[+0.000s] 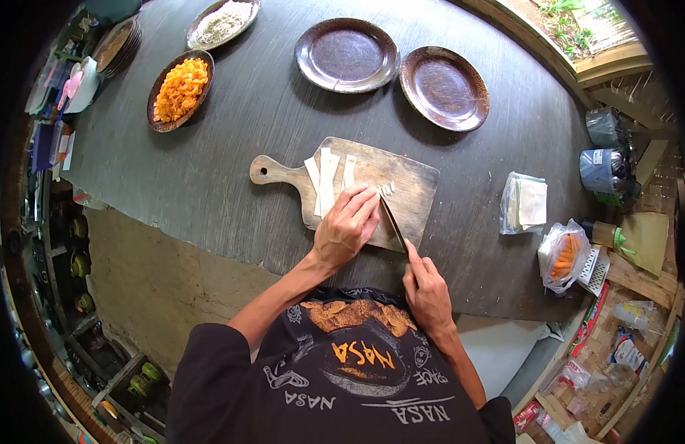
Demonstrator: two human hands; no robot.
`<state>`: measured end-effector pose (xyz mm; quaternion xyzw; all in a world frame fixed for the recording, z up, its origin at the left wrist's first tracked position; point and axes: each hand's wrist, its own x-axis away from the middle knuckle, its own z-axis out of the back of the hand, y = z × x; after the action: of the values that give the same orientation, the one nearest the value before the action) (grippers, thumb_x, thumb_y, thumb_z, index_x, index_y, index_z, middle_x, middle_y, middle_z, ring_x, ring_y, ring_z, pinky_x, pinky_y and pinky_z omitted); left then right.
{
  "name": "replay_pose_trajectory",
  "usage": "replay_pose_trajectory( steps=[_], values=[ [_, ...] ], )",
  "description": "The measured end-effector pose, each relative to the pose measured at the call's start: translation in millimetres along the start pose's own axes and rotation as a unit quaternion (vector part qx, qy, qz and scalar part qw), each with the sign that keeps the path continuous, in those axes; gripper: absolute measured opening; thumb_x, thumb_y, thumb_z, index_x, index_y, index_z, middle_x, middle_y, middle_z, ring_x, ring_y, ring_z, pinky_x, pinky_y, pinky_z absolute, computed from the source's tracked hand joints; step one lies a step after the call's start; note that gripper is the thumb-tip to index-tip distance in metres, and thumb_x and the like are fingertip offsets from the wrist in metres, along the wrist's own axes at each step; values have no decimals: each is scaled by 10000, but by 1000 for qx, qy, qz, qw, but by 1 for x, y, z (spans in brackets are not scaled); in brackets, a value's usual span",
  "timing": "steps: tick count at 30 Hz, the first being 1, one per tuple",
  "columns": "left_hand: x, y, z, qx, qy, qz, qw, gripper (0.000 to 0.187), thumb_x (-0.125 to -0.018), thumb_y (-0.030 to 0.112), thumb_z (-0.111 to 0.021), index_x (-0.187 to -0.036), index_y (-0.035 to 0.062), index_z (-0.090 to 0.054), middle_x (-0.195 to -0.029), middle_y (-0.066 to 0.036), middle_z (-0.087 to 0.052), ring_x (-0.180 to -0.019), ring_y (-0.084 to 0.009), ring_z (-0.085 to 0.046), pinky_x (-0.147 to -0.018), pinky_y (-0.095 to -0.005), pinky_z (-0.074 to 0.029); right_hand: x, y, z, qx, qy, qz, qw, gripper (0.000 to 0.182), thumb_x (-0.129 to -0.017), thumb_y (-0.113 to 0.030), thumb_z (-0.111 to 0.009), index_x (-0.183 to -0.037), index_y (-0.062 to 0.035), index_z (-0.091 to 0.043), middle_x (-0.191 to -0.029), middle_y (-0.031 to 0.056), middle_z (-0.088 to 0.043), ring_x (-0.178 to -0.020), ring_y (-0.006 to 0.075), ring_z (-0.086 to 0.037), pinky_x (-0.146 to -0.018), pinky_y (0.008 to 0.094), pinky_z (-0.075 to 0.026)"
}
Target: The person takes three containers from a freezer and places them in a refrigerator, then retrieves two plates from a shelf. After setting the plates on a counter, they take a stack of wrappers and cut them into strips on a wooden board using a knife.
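Note:
A wooden cutting board (412,181) with a handle lies on the dark table. On its left half rest several flat white strips (329,174), perhaps cut from thin wrapper sheets. My left hand (348,226) has its fingers bunched and pressed down on the strips, hiding part of them. Right beside its fingertips is the blade of a knife (393,222), which my right hand (427,288) grips by the handle. Small narrow cut pieces (387,189) lie on the board just beyond the blade.
Two dark plates (346,55) (444,89) stand at the far side. A bowl of chopped orange food (181,90) and a dish of white powder (222,22) are far left. Stacked square sheets in plastic (525,203) and bagged carrots (564,255) sit at the right.

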<state>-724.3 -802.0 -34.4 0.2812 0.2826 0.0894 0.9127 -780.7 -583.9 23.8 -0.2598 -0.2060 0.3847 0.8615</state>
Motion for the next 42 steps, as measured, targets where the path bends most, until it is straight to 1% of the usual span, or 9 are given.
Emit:
replay_pose_trajectory(
  steps=[13, 15, 22, 28, 30, 31, 34, 36, 42],
  values=[
    [-1, 2, 1, -6, 6, 2, 1000, 295, -816, -1, -748, -1099, -75, -710, -1136, -151, -719, -1142, -288, -651, -1006, -362, -538, -11, -8, 0, -15, -2, -11, 1000, 525, -1004, -69, -569, -1523, -80, -490, -897, 157, -572, -732, 344, -637, -693, 464, -545],
    [0, 3, 0, 1, 8, 16, 1000, 286, -826, -3, -756, -1104, -49, -712, -1138, -144, -726, -1143, -297, -666, -1008, -380, -543, -13, -8, 0, -15, 1, -5, 1000, 523, -1005, -76, -572, -1522, -88, -494, -902, 157, -575, -735, 349, -639, -692, 466, -543],
    [-1, 3, 1, -7, 7, 16, 1000, 276, -832, 4, -747, -1102, -46, -714, -1138, -137, -727, -1137, -293, -665, -999, -378, -544, -7, -7, -2, -5, -7, -16, 1000, 547, -1001, -75, -578, -1537, -105, -474, -915, 148, -578, -739, 350, -640, -693, 466, -550],
    [-1, 3, 2, -6, 3, 18, 1000, 282, -834, 7, -747, -1110, -40, -717, -1142, -129, -730, -1133, -286, -665, -1001, -374, -542, -3, -5, 4, 3, -12, -6, 1000, 560, -995, -65, -583, -1542, -98, -468, -899, 144, -567, -738, 343, -639, -692, 463, -553],
    [-1, 3, 3, -2, 7, 10, 1000, 307, -819, 7, -749, -1112, -76, -716, -1133, -152, -724, -1129, -285, -654, -997, -361, -542, -1, -4, 3, 1, -7, -4, 1000, 559, -994, -61, -581, -1540, -89, -469, -895, 146, -565, -729, 337, -632, -687, 463, -549],
    [0, 3, 2, -2, 7, 10, 1000, 307, -819, 7, -749, -1112, -76, -716, -1133, -152, -724, -1129, -285, -654, -997, -361, -542, -2, -4, 3, 1, -7, -4, 1000, 559, -994, -61, -581, -1540, -89, -469, -895, 146, -565, -729, 337, -632, -687, 463, -549],
    [1, 2, 1, -3, 12, 10, 1000, 314, -820, 10, -750, -1119, -75, -714, -1138, -154, -722, -1132, -287, -653, -1002, -360, -540, -5, -3, 0, -8, -2, 2, 1000, 555, -993, -58, -580, -1537, -85, -474, -888, 146, -562, -720, 335, -624, -683, 460, -544],
    [0, 3, 2, 1, 5, 22, 1000, 284, -835, 5, -747, -1113, -39, -720, -1144, -134, -730, -1147, -288, -662, -1012, -376, -541, -7, -4, -3, -14, 7, 7, 1000, 549, -993, -55, -579, -1533, -79, -480, -882, 148, -561, -718, 335, -620, -679, 457, -540],
    [1, 2, 2, 1, 3, 20, 1000, 283, -838, 14, -750, -1113, -44, -719, -1145, -138, -730, -1152, -290, -661, -1014, -384, -540, -13, -9, -2, -28, -2, -2, 1000, 542, -994, -55, -573, -1527, -70, -482, -884, 154, -560, -724, 343, -621, -692, 461, -537]
  ],
)
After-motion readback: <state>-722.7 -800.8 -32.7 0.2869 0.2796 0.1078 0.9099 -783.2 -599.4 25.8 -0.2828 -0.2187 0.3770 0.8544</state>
